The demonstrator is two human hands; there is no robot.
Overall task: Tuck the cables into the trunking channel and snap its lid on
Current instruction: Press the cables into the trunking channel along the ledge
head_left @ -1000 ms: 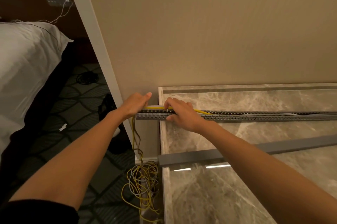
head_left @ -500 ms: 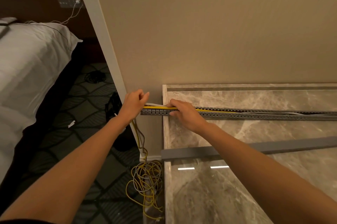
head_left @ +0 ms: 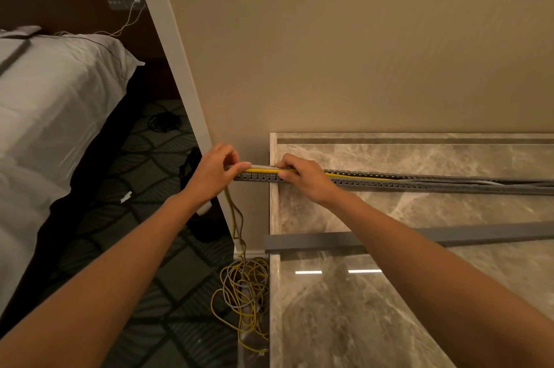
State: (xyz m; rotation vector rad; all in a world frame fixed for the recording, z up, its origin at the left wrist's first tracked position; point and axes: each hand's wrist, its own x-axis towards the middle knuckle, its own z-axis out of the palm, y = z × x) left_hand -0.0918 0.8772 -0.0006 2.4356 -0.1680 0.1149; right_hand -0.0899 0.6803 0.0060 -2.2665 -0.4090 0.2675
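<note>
Head view: the slotted grey plastic trunking channel [head_left: 389, 184] lay across the marble worktop [head_left: 389, 292], its left end overhanging. Since a second earlier, the left hand [head_left: 214, 175] had shifted from gripping that end to pinching the yellow and white cables [head_left: 263, 169] there, and the right hand [head_left: 305, 177] pressed them in. Tucking was judged incomplete: slack hung to the floor. The flat grey lid strip [head_left: 314, 241] lay nearer, unfitted.
</note>
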